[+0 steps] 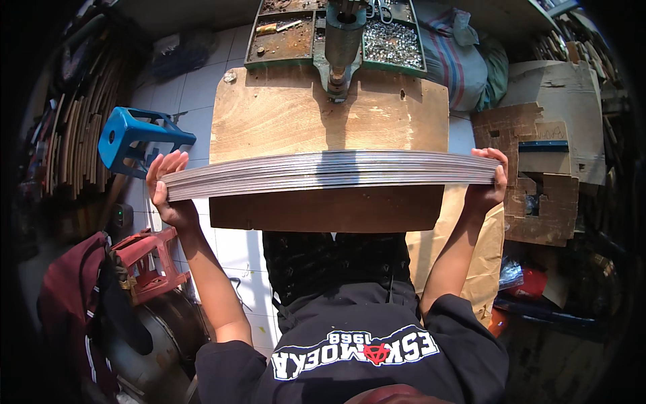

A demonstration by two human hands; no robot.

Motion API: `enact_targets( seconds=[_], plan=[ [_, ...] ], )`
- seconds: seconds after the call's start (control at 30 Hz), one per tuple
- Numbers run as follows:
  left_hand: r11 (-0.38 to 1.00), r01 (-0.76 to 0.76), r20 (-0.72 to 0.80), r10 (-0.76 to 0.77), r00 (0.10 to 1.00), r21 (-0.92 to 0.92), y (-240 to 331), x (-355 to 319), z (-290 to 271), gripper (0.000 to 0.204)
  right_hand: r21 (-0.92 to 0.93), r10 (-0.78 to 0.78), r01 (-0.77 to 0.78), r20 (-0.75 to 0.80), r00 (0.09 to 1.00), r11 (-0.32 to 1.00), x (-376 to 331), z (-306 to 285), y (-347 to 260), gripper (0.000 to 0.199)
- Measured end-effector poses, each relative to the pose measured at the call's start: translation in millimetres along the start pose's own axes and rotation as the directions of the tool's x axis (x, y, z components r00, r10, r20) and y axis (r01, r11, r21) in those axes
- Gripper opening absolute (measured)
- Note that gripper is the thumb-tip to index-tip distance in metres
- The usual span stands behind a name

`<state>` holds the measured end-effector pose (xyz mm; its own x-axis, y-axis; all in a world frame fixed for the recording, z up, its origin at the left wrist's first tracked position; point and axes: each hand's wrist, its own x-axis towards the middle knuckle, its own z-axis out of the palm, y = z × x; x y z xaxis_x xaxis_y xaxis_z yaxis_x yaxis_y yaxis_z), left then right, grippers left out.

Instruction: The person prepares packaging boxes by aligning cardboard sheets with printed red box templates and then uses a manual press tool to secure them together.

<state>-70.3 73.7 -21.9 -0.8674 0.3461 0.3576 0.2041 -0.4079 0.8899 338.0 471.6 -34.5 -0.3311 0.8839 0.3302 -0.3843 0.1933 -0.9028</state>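
A thick stack of thin, flat sheets [269, 172], grey-brown along their edges, spans both my hands above the near part of a wooden worktop [276, 121]. My left hand [173, 195] grips its left end, the thumb on the near side and the fingers around the far side. At the other end, my right hand [488, 192] clasps the stack with its fingers curled over the corner. The sheets' layered edges face up toward me, and their broad faces are mostly hidden. Beyond the stack, a metal machine head [344, 47] stands over the worktop's far edge.
Behind the worktop sits a divided tray [425, 64] with small shiny metal pieces. A blue plastic stool [128, 135] stands at left, with a red stool [151, 259] nearer. Cut cardboard [558, 195] leans at right. A striped sack [454, 64] lies at far right.
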Motion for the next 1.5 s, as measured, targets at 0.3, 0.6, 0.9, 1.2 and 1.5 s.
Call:
enact_targets(
  seconds=[0.3,0.6,0.9,1.2,1.5],
  plan=[
    [0.971,-0.162,-0.045,0.172,0.984,0.174,-5.2,-9.8,1.7,0.087,0.092,0.02,-0.005,-0.163,0.986,0.996,3.7,-8.8,16.2,0.076],
    [0.961,-0.089,-0.21,0.147,0.967,0.261,-15.3,-7.6,3.8,0.069,-0.025,-0.048,0.046,-0.079,0.996,0.999,7.8,-8.1,17.0,0.082],
    [0.952,-0.093,-0.255,0.172,0.952,0.293,-24.8,1.1,-1.7,0.059,-0.075,-0.047,0.03,-0.233,0.971,0.997,9.3,4.5,12.1,0.061],
    [0.945,-0.125,-0.259,0.207,0.943,0.301,-11.2,-1.5,2.6,0.056,-0.152,-0.083,0.037,-0.308,0.948,0.988,5.7,24.5,-6.3,0.06],
    [0.625,0.323,-0.051,-0.411,0.91,0.71,49.3,21.3,-0.1,0.09,-0.556,0.439,-0.494,-0.241,0.865,0.668,6.7,10.7,-51.1,0.067]
  ],
)
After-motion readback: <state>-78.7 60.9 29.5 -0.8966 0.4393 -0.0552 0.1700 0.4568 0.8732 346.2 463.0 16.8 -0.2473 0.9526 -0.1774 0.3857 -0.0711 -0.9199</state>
